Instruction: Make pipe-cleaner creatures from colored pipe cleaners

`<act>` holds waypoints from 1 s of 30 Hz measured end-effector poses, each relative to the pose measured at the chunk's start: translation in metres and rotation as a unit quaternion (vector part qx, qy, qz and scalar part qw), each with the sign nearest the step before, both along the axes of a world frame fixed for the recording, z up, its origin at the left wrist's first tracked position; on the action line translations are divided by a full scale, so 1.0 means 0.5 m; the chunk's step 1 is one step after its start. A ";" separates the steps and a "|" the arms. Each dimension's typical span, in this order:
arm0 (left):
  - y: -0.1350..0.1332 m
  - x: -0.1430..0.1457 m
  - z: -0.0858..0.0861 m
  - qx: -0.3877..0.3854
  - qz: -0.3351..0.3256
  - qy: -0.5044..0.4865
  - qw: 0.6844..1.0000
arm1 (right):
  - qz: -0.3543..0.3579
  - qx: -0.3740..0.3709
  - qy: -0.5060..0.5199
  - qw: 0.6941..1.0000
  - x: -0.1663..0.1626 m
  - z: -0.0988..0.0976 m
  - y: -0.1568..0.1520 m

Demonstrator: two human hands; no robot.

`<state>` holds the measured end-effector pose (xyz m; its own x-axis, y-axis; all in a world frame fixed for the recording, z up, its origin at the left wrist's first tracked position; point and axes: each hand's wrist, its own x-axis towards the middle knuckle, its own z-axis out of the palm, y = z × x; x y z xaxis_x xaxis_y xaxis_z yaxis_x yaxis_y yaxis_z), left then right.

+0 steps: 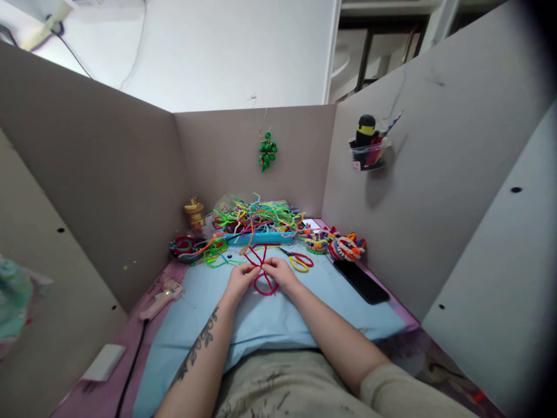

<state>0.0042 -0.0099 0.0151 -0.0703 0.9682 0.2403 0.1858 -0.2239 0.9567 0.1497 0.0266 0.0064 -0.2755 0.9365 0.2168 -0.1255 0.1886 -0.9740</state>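
Several red fuzzy pipe cleaners [266, 292] meet at one point between my two hands, with a round loop below and bent lengths above. On one side of the crossing, my left hand [242, 281] is closed with its fingertips pinching the red stems. My right hand [281, 273] pinches them from the other side, its fingertips almost touching the left ones. Just beyond my right hand lie scissors [300, 262] with red and yellow handles. Green pipe cleaners [221, 261] rest on the blue cloth [209, 313] left of the hands.
At the back stands a blue tray [261, 238] heaped with colourful pipe cleaners. Finished woven pieces [346, 248] and a black phone [361, 281] lie right. A pink glue gun [162, 301] with a black cord and a white box [103, 363] sit left. Grey panels [256, 174] enclose the table.
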 end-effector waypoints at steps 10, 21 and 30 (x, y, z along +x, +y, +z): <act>0.000 0.009 0.001 -0.001 -0.016 -0.010 1.000 | -0.004 0.023 -0.013 1.000 -0.004 -0.010 0.006; 0.007 0.008 -0.006 0.014 -0.007 -0.008 1.000 | 0.012 0.008 0.033 0.999 -0.006 0.007 -0.005; 0.014 0.005 -0.011 0.028 -0.008 0.001 1.000 | 0.040 -0.004 0.096 0.995 -0.004 0.002 0.001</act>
<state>0.0067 -0.0028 0.0098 -0.0539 0.9544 0.2937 0.1840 -0.2796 0.9423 0.1479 0.0269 0.0073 -0.3036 0.9151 0.2654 -0.3228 0.1633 -0.9323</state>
